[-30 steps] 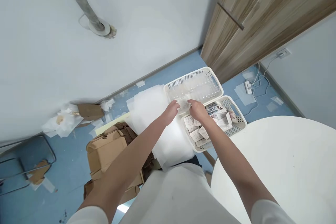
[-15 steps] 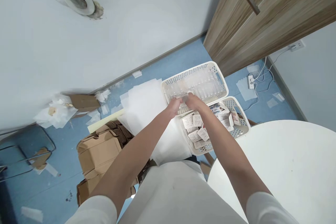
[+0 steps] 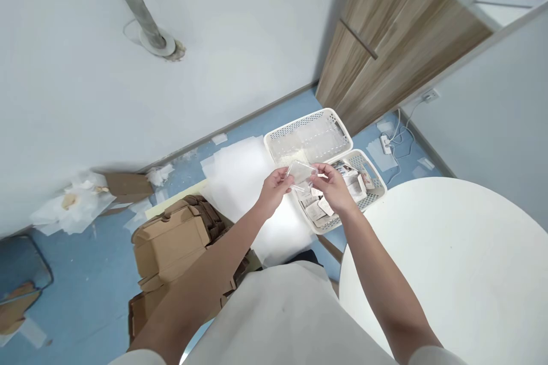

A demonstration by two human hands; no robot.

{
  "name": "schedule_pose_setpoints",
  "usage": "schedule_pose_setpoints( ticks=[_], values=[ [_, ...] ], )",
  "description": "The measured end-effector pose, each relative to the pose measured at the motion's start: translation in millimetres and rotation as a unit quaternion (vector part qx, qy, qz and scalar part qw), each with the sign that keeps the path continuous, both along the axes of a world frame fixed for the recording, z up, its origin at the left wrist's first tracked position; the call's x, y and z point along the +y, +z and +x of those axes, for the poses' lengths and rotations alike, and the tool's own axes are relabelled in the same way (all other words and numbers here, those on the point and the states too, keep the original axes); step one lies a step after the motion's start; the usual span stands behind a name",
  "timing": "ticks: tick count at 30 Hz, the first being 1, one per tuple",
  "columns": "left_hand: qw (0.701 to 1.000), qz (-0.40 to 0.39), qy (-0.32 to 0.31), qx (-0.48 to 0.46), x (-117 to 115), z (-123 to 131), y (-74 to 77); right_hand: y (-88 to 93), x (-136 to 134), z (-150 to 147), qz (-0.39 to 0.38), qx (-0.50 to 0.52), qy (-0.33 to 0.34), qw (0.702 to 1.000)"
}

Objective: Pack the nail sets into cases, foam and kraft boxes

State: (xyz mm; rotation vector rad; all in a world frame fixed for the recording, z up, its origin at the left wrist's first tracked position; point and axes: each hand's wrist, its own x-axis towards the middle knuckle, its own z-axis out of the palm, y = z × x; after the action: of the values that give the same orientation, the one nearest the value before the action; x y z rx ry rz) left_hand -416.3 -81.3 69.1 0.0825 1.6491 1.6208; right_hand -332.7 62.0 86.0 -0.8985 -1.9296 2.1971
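Note:
My left hand (image 3: 274,189) and my right hand (image 3: 334,186) hold a small clear plastic case (image 3: 300,173) between them, fingers pinched on its two ends. They hover above two white perforated baskets on the floor. The far basket (image 3: 279,134) contains clear plastic cases. The near basket (image 3: 371,194) is filled with small printed packets (image 3: 317,209).
A round white table (image 3: 454,274) fills the lower right. White foam sheets (image 3: 244,182) lie left of the baskets, with folded cardboard boxes (image 3: 171,245) further left. A wooden cabinet (image 3: 385,40) stands behind, a power strip (image 3: 386,144) beside it. Paper scraps litter the blue floor.
Both hands lifted out of the far basket and came toward me, now holding a clear plastic case between them. The view has shifted slightly.

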Motion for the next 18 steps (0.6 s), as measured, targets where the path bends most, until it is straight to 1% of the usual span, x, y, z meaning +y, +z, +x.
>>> schedule_pose_setpoints(
  ticks=[2,4,6,9,13,18],
  values=[
    [1.000,0.017,-0.021,-0.009,-15.9,14.0,7.5,9.4,-18.6,19.0,-0.013,0.008,-0.026,1.000],
    [1.000,0.020,-0.017,0.001,-31.1,29.3,12.5,15.5,-37.1,40.0,-0.011,0.005,-0.045,0.999],
    [1.000,0.023,-0.015,0.008,-45.3,45.6,15.7,19.3,-53.6,63.5,0.002,0.004,-0.071,0.997],
    [0.999,0.033,-0.039,0.018,-64.6,70.7,17.8,25.0,-74.4,103.3,0.038,0.004,-0.109,0.993],
    [0.992,0.052,-0.105,0.042,-83.2,103.4,16.5,36.8,-98.2,157.8,0.073,-0.011,-0.141,0.987],
    [0.968,0.085,-0.224,0.075,-90.7,140.4,17.2,47.6,-123.9,213.4,0.089,-0.031,-0.183,0.979]
  ],
)
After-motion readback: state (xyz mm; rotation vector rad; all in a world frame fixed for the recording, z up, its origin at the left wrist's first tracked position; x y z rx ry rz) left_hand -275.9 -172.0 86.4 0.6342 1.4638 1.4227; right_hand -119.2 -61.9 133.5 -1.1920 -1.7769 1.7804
